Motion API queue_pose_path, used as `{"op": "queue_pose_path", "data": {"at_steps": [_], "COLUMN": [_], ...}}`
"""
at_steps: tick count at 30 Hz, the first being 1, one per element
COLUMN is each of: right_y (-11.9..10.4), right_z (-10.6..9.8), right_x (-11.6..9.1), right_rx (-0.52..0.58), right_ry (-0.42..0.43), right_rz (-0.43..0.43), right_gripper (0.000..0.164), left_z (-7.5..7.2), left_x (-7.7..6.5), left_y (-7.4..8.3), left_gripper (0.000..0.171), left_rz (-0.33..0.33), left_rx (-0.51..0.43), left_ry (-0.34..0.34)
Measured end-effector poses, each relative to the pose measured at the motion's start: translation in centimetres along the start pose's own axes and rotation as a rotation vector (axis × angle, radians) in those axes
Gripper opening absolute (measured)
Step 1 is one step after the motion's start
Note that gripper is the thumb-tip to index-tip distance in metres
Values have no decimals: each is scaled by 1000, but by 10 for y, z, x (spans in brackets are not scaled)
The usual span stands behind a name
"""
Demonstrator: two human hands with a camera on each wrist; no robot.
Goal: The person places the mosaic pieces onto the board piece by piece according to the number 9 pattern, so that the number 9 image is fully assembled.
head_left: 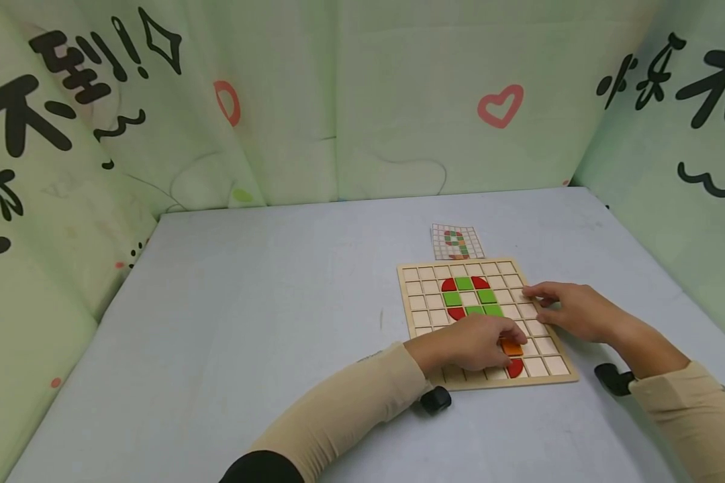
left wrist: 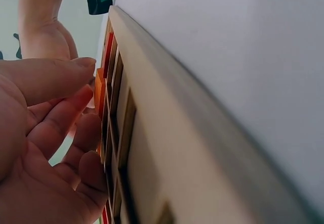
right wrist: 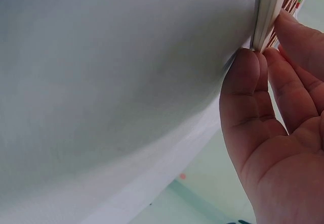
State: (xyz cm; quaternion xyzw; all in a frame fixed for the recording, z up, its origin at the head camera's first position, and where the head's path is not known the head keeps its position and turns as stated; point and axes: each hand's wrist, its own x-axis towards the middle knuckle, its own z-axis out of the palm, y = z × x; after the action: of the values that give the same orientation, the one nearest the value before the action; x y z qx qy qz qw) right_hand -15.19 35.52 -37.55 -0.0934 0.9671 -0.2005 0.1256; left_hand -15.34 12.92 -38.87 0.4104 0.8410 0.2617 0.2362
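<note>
A wooden grid board (head_left: 546, 359) lies flat on the table, with red quarter-round and green square tiles (head_left: 464, 283) set in its cells. My left hand (head_left: 468, 339) reaches over the near part of the board. Its thumb and fingertips are at opposite edges of an orange square tile (head_left: 511, 347), which stands slightly proud of the grid in the left wrist view. Just below it sits a red quarter-round tile (head_left: 515, 367). My right hand (head_left: 583, 312) grips the board's right edge, thumb on top and fingers against the side. The left hand hides several cells.
Behind the board a small printed pattern card (head_left: 458, 241) touches or nearly touches its far edge. The white table (head_left: 266, 302) stretches to the left. Pale green curtains (head_left: 399, 100) with black writing enclose the table at the back and sides.
</note>
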Motion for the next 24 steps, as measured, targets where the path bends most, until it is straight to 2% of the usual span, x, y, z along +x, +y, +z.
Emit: {"op": "queue_pose_path", "data": {"at_steps": [9,20,24], "right_y": [0,0,-1], "right_z": [0,0,0], "right_x": [0,-1,-1], "right_rx": [4,-9,-10], "right_ry": [0,8,8], "right_rz": [1,-5,-6], "right_gripper": [47,46,46], "left_z": [-1,-3,-3], "left_x": [1,-3,-3], "left_y": [-2,-2,-3], "left_gripper": [34,30,27], "left_rz": [-8,-3,-23], "left_rx": [-31,-55,-84], "left_ry": [-19,-20,-4]}}
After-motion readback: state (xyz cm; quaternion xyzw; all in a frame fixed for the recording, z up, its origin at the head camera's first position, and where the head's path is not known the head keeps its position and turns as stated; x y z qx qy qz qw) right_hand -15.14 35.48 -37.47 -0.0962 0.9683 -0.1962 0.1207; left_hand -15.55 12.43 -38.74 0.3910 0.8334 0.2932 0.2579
